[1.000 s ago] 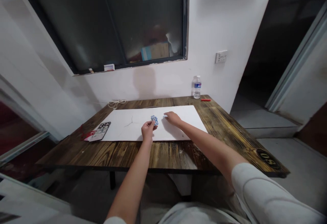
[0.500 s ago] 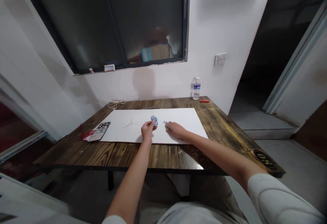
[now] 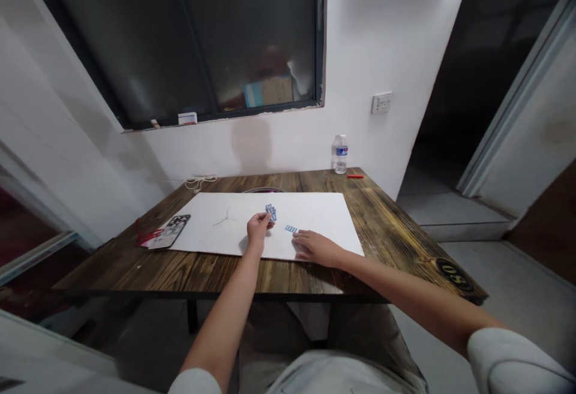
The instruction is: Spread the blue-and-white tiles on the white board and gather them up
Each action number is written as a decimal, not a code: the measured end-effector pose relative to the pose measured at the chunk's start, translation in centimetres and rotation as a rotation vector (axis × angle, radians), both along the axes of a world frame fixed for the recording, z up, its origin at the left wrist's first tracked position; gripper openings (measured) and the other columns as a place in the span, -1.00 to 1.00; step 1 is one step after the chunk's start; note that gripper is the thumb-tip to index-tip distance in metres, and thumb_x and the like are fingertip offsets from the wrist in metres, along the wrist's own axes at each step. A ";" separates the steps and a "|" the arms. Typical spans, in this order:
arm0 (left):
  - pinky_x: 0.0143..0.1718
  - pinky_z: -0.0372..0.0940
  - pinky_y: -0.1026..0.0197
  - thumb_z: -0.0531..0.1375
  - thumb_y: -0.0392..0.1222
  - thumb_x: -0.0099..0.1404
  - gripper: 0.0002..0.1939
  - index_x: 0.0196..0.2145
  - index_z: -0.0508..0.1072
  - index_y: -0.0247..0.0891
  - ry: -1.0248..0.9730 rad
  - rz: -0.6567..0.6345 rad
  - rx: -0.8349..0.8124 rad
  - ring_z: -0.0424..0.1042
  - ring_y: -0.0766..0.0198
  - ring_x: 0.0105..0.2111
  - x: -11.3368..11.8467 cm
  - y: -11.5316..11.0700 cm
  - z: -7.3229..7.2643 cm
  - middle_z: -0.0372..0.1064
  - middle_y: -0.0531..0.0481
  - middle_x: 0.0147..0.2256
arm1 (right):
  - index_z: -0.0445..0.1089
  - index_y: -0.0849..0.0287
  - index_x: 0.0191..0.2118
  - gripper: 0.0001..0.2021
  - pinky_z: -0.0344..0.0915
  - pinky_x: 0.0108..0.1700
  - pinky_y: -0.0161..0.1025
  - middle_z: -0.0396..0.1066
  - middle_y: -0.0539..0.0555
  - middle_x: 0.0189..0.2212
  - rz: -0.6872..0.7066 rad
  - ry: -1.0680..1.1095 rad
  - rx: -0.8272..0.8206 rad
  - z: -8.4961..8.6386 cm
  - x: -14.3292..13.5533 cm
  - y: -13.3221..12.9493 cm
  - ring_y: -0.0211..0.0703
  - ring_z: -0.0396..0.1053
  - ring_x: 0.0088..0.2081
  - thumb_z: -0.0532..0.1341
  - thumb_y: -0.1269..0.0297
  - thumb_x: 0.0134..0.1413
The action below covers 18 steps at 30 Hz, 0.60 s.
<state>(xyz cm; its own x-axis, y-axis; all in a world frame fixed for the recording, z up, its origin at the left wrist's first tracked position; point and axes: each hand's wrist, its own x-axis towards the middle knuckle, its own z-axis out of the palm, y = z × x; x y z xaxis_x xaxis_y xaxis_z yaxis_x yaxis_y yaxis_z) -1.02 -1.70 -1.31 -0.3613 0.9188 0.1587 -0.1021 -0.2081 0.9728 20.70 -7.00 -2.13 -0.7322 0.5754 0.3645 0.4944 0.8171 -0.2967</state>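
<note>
Near the middle of the white board (image 3: 243, 235), my left hand (image 3: 258, 227) is closed on a small bunch of blue-and-white pieces (image 3: 270, 211), held between thumb and fingers. A short blue-and-white strip (image 3: 291, 228) lies on the board to the right of that bunch. My right hand (image 3: 315, 247) rests low over the board with its fingertips at the strip's right end. Whether those fingers grip the strip is too small to tell.
The board lies on a dark wooden table (image 3: 216, 274). A patterned phone-like item (image 3: 176, 230) and red things (image 3: 146, 236) are at the left. Along the back are a white cord (image 3: 200, 181), a water bottle (image 3: 341, 155) and a red pen-like object (image 3: 355, 176).
My right hand has moved slightly nearer to me, and more of the strip shows beside its fingertips. My left hand still holds the bunch. The camera view has shifted a little.
</note>
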 end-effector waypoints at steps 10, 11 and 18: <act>-0.47 0.36 0.28 0.38 -0.03 -0.11 -0.62 -0.40 0.43 -0.31 0.005 -0.001 0.008 0.47 0.31 -0.56 -0.2 -0.1 0.3 0.44 0.04 -0.54 | 0.26 0.19 0.16 -0.32 0.10 0.18 0.03 0.22 0.31 0.17 -0.072 0.002 0.020 -0.4 1.1 -0.2 0.15 0.16 0.18 0.26 -0.12 -0.01; -0.47 0.37 0.27 0.39 -0.03 -0.11 -0.62 -0.40 0.43 -0.31 0.005 0.001 0.005 0.47 0.30 -0.56 -0.2 -0.1 0.3 0.44 0.04 -0.54 | 0.25 0.21 0.16 -0.32 0.10 0.18 0.03 0.22 0.32 0.17 -0.077 -0.005 0.017 -0.4 1.2 0.2 0.15 0.17 0.18 0.26 -0.11 -0.01; -0.52 0.36 0.29 0.39 -0.05 -0.14 -0.64 -0.43 0.44 -0.32 -0.024 -0.002 -0.003 0.46 0.31 -0.59 -0.2 0.3 0.1 0.43 0.05 -0.59 | 0.16 0.24 0.24 -0.22 0.09 0.19 0.01 0.18 0.33 0.19 -0.060 -0.068 -0.043 0.6 1.9 3.5 0.17 0.15 0.19 0.31 -0.04 -0.06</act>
<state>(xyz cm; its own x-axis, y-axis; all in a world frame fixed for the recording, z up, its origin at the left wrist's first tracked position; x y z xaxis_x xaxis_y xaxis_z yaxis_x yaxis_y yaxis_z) -1.18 -1.39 -1.22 -0.3636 0.9198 0.1476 -0.1257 -0.2055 0.9706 22.57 -3.52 -1.52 -0.7183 0.6325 0.2897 0.5618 0.7730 -0.2947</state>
